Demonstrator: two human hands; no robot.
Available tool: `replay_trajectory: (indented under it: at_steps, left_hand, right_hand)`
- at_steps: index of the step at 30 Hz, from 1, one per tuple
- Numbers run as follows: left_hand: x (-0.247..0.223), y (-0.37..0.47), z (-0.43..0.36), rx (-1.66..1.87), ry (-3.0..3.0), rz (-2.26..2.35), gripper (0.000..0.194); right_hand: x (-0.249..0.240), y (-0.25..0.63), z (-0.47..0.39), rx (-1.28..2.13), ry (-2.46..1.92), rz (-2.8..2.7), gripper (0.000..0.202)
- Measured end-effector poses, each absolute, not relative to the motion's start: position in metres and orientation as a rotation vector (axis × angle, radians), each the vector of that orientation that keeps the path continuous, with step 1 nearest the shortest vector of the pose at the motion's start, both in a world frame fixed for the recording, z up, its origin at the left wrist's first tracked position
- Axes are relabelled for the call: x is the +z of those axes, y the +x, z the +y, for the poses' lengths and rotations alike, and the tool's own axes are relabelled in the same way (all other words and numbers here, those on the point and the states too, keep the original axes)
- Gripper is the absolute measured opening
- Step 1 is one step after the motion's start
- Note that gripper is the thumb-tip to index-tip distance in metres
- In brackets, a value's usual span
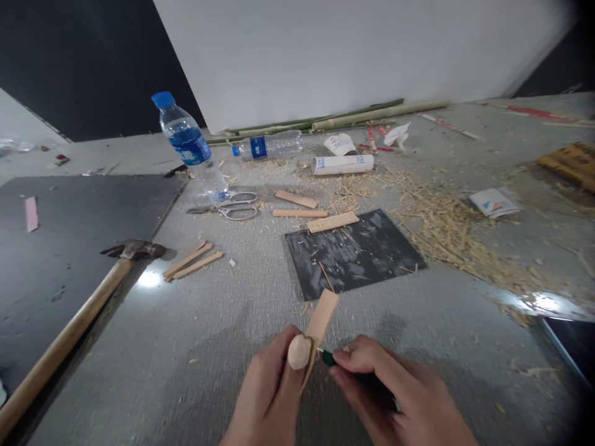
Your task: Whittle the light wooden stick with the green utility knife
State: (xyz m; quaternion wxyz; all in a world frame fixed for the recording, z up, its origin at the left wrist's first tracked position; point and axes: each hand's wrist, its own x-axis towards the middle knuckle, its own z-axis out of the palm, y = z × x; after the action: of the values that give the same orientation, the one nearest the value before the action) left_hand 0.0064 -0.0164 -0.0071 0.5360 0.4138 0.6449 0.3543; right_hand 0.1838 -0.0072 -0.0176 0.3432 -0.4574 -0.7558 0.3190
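Observation:
My left hand (274, 378) is closed round a flat strip of light wood (322, 314), which stands up at a slant near the bottom centre. A pale, roundish wooden piece (299, 352) shows at the thumb of that hand; how it is attached is unclear. My right hand (385, 378) pinches a small dark green tool (328, 357), whose thin metal tip meets the strip's right edge. Beyond the hands lies a black, scuffed sheet (356, 263), with a light wooden piece (333, 222) across its far edge.
A hammer (134, 249) lies left, near two thin wood strips (199, 263). Scissors (232, 206), an upright bottle (188, 142) and a lying bottle (274, 145) are farther back. Shavings (455, 238) spread right. A dark flat device (571, 341) is at the right edge.

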Motion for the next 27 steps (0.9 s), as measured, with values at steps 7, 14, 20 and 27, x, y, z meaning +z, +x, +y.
replay_trajectory:
  at_steps: [7, 14, 20, 27]
  left_hand:
    - [0.002, 0.003, -0.008, 0.759, 1.015, 1.316, 0.060]
    - [-0.007, 0.005, -0.008, 0.730, 0.676, 1.241, 0.058]
    - [-0.001, 0.009, -0.018, 0.682, 0.591, 1.295, 0.060]
    - [-0.007, 0.007, -0.013, 0.691, 0.434, 1.287, 0.057]
  right_hand:
    - [-0.019, 0.185, -0.008, 0.737, -1.150, -1.947, 0.017]
    - [-0.014, 0.186, -0.003, 0.603, -1.303, -1.873, 0.013]
    - [-0.010, 0.215, 0.023, 0.273, -1.652, -1.648, 0.017]
    - [0.001, 0.201, 0.008, 0.381, -1.446, -1.768, 0.013]
